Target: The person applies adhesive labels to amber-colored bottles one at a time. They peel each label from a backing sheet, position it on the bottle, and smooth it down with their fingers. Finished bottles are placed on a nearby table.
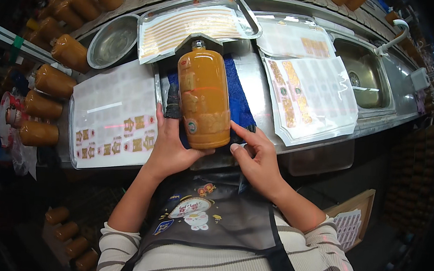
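A glossy orange-brown bottle [206, 90] lies tilted in front of me, its neck pointing away and small gold decals with a round green-and-white sticker on its surface. My left hand [169, 141] is closed around its lower left, the thumb by the base and a black finger cover on one finger along the side. At the lower right edge, my right hand [259, 157] touches the bottle with a fingertip. Its thumb and index finger are apart, with a black cover on another finger. Beneath the bottle is a blue cloth [239, 88]; a dark angular rest [183, 45] surrounds the neck.
Decal sheets lie on a left tray [88, 101], a far tray [255, 25] and a right-hand stack [328, 101]. A metal bowl [112, 41] stands at the back left, a sink [371, 79] at the right. Similar bottles [51, 81] line the left and far sides.
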### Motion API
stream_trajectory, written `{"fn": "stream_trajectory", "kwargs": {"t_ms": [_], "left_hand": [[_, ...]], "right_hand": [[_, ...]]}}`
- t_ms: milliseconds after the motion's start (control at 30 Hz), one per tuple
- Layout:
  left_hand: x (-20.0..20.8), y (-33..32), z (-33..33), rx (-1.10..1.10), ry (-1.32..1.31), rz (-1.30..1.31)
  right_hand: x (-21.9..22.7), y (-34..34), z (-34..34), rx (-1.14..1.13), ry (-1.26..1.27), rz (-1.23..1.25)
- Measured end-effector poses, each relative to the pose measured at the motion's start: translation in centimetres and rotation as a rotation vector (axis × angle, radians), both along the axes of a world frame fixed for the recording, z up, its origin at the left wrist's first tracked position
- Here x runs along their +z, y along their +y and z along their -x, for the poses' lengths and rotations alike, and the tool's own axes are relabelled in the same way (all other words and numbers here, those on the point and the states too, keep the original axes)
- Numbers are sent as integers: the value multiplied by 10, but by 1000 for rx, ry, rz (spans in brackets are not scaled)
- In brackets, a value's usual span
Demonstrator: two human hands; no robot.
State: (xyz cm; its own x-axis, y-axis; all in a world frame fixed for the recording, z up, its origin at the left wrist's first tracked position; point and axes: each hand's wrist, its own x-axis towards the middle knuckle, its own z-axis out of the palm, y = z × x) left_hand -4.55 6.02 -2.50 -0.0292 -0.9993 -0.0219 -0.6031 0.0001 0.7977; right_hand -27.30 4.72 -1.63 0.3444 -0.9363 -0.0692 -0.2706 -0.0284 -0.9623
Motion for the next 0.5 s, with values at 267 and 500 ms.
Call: {"fn": "stream_trajectory", "kwargs": {"t_ms": [267,500], "left_hand": [[-1,9,1,9,-79,97],[1,9,10,-2,-346,264]], "right_hand": [[4,5,2,57,84,176],[10,6,25,-67,-99,-264]]}}
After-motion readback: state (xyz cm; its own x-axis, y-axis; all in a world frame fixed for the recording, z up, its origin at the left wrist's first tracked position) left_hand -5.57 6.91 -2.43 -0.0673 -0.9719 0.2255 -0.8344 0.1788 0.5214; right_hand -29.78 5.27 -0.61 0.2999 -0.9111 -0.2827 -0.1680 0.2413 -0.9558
